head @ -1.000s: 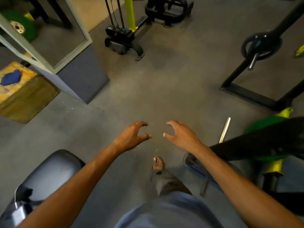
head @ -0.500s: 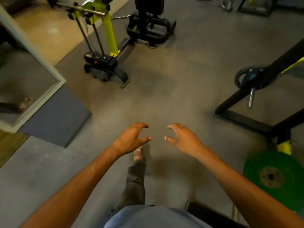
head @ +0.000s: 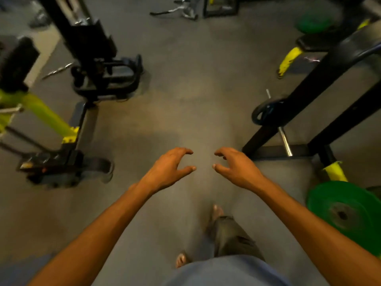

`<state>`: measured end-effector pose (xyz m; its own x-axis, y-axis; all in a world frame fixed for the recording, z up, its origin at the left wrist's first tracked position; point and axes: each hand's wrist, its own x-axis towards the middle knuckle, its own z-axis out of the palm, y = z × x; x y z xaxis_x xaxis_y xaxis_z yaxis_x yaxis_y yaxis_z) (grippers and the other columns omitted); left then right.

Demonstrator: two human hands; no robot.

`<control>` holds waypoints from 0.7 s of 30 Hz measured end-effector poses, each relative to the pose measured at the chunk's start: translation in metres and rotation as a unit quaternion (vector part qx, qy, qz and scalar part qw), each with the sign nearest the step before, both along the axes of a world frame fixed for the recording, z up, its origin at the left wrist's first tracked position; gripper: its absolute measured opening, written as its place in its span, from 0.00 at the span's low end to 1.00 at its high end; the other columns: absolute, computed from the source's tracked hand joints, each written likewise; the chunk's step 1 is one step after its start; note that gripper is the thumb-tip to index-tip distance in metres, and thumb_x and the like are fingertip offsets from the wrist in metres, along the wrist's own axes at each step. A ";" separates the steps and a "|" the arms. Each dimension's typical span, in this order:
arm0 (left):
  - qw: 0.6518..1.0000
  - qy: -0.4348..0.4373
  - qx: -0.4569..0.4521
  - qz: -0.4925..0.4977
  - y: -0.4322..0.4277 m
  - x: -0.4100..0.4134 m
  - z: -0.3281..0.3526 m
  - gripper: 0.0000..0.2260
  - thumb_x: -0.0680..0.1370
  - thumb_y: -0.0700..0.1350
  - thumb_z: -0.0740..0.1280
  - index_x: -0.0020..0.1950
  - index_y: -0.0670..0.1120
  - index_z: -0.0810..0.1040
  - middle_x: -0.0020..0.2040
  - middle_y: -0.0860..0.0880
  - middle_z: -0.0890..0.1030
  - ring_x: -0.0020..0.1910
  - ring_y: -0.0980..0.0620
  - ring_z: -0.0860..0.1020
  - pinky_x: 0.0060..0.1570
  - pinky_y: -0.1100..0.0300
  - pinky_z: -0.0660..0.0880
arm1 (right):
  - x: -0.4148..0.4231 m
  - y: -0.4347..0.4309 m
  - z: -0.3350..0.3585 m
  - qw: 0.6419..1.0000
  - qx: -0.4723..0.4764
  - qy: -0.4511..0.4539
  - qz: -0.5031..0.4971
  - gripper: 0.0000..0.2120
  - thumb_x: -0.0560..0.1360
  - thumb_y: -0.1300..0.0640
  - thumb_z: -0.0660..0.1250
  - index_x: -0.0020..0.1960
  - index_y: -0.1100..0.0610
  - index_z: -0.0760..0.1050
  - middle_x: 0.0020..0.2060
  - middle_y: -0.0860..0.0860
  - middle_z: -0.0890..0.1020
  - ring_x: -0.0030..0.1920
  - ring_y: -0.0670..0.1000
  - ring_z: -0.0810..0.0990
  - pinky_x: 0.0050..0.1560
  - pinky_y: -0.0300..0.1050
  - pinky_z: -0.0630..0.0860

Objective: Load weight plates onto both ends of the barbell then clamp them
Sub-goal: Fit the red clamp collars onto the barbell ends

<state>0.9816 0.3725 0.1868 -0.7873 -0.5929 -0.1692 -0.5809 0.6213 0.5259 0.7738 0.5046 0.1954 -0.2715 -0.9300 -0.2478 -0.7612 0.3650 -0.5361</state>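
My left hand (head: 169, 170) and my right hand (head: 237, 168) are stretched out in front of me over the grey floor, fingers curled and apart, holding nothing. A green weight plate (head: 346, 215) sits low at the right edge, next to my right forearm. A small black plate (head: 266, 112) hangs on a steel peg (head: 285, 141) of the black rack further ahead on the right. Another green plate (head: 313, 23) shows at the far top right. No barbell is clearly visible.
The black rack frame (head: 321, 93) with yellow feet (head: 336, 172) blocks the right side. A yellow-green and black machine (head: 53, 129) stands on the left, a black machine base (head: 107, 75) beyond it. My feet (head: 216, 211) are on the grey floor (head: 185, 89) between them.
The view has moved forward across the floor and turned; the machines on the left and the rack on the right have come closer. Both hands keep the same empty, curled pose.
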 end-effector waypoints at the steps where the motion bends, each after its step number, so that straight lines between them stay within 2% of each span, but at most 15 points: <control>1: 1.000 0.002 -0.001 -0.019 -0.025 -0.021 -0.002 0.26 0.78 0.60 0.68 0.73 0.52 0.71 0.72 0.51 0.74 0.70 0.51 0.72 0.70 0.54 0.70 | -0.016 -0.021 -0.001 1.000 -0.004 0.000 -0.014 0.24 0.79 0.44 0.68 0.72 0.52 0.72 0.70 0.52 0.77 0.67 0.53 0.77 0.65 0.53 0.76; 5: 0.998 0.011 -0.001 -0.068 -0.126 -0.122 -0.015 0.25 0.78 0.59 0.69 0.72 0.51 0.72 0.71 0.51 0.74 0.70 0.51 0.72 0.69 0.55 0.69 | -0.095 -0.106 -0.015 0.999 -0.013 0.000 -0.045 0.24 0.79 0.45 0.67 0.72 0.52 0.72 0.70 0.51 0.76 0.67 0.52 0.76 0.64 0.50 0.76; 9: 0.996 0.009 0.036 -0.087 -0.206 -0.221 -0.017 0.24 0.78 0.58 0.69 0.72 0.52 0.72 0.71 0.51 0.75 0.70 0.52 0.73 0.68 0.57 0.69 | -0.180 -0.179 -0.012 0.997 0.003 -0.013 -0.081 0.24 0.79 0.45 0.67 0.72 0.53 0.73 0.70 0.51 0.76 0.67 0.51 0.76 0.65 0.48 0.75; 14: 0.990 0.010 0.043 -0.134 -0.300 -0.326 -0.004 0.24 0.78 0.59 0.69 0.72 0.51 0.73 0.70 0.51 0.76 0.69 0.53 0.73 0.66 0.61 0.67 | -0.281 -0.271 0.013 0.993 0.009 -0.006 -0.120 0.23 0.78 0.45 0.68 0.70 0.53 0.74 0.68 0.51 0.78 0.66 0.52 0.78 0.65 0.53 0.76; 21: 0.973 0.015 0.056 -0.223 -0.442 -0.468 -0.016 0.23 0.78 0.58 0.69 0.70 0.51 0.74 0.68 0.50 0.77 0.67 0.52 0.75 0.66 0.59 0.69 | -0.396 -0.383 0.008 0.978 0.010 0.002 -0.207 0.20 0.78 0.46 0.68 0.67 0.52 0.76 0.65 0.49 0.80 0.65 0.50 0.79 0.65 0.49 0.73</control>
<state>0.5134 -0.0692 0.1710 -0.9677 -0.1712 -0.1853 -0.2502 0.7458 0.6174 0.3777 0.1212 0.2032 -0.6249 -0.7351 -0.2629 -0.5481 0.6529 -0.5228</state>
